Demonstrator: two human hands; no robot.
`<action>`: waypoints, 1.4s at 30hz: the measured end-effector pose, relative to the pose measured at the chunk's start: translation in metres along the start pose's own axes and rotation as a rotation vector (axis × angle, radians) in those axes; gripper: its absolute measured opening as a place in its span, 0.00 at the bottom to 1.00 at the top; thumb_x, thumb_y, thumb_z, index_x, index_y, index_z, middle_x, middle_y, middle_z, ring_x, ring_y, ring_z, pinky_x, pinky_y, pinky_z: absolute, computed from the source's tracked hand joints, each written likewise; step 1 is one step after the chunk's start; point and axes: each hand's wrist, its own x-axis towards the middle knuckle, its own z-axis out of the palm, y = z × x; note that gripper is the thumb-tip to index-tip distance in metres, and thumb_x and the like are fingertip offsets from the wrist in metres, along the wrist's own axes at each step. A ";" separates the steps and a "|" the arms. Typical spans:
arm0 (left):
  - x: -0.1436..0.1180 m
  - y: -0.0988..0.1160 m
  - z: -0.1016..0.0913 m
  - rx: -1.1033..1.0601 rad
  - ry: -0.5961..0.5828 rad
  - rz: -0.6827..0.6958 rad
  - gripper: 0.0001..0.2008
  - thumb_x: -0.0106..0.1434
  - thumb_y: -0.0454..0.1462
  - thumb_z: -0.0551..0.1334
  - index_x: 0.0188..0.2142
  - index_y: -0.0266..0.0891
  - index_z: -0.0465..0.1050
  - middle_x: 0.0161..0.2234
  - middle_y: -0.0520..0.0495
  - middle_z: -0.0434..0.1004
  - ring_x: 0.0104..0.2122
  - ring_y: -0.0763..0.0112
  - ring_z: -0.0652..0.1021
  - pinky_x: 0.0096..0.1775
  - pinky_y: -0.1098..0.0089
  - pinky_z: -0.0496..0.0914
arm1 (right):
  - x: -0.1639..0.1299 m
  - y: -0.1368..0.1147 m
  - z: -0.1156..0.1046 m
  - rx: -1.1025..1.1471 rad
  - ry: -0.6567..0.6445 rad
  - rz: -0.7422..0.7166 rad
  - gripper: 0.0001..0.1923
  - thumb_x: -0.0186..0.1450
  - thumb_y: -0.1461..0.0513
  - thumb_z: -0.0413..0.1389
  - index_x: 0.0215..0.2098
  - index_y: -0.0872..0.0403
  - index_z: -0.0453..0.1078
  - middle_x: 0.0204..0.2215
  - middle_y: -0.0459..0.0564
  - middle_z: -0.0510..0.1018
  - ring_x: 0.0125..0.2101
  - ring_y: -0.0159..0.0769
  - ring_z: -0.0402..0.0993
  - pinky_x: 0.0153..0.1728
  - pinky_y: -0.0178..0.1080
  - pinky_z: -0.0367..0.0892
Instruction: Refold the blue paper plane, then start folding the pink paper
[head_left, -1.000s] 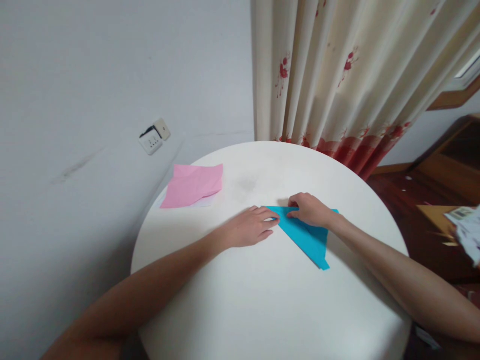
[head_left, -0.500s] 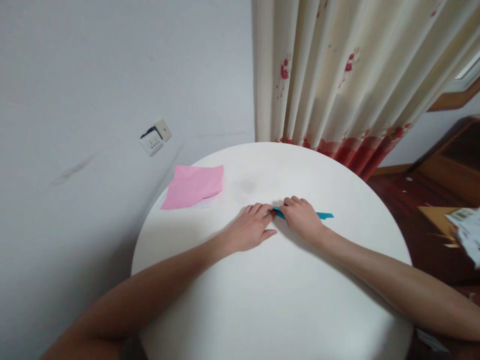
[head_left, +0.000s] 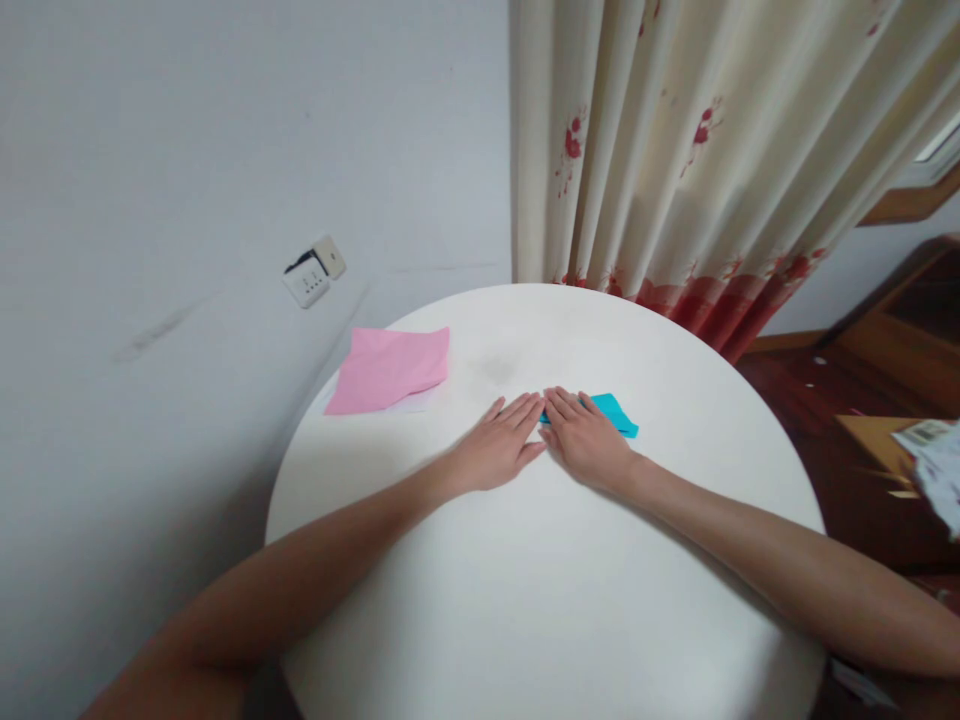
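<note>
A piece of folded blue paper lies flat on the white round table. My right hand rests palm down over most of it, fingers stretched out, and hides its middle. My left hand lies flat just to the left, its fingertips meeting the right hand's at the paper's left end. Its thumb is spread toward the right hand. How the paper is folded under the hands is hidden.
Pink paper lies at the table's back left, with a white sheet partly under it. A wall socket is beyond. Behind the table hangs a long curtain. A cardboard box with papers stands on the floor at right.
The blue paper stood as a narrow strip under my curled right hand; now it lies flatter and wider. My right hand has flattened out and shifted slightly left over it.
</note>
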 end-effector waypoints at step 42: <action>0.002 -0.005 0.000 0.035 -0.097 0.034 0.39 0.73 0.54 0.45 0.71 0.28 0.38 0.72 0.34 0.34 0.71 0.60 0.39 0.69 0.58 0.40 | 0.014 0.006 0.010 0.063 -0.028 0.120 0.29 0.74 0.57 0.39 0.70 0.62 0.52 0.70 0.60 0.51 0.70 0.47 0.45 0.67 0.53 0.46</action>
